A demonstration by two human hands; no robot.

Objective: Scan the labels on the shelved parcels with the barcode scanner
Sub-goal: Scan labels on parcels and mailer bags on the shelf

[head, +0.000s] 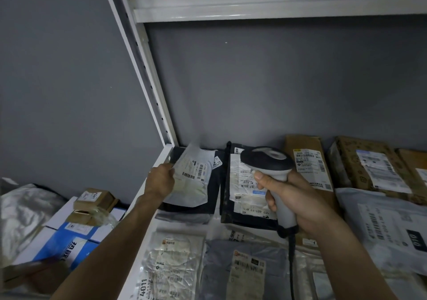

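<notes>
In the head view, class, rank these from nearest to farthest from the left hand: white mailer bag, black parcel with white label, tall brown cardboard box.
1. White mailer bag, gripped by the left hand.
2. Black parcel with white label, to its right.
3. Tall brown cardboard box, farther right, past the scanner.

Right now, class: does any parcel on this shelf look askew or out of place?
Yes: the white mailer at the shelf's back-left corner is tilted up off the stack, gripped by the left hand. The other parcels lie flat.
</notes>
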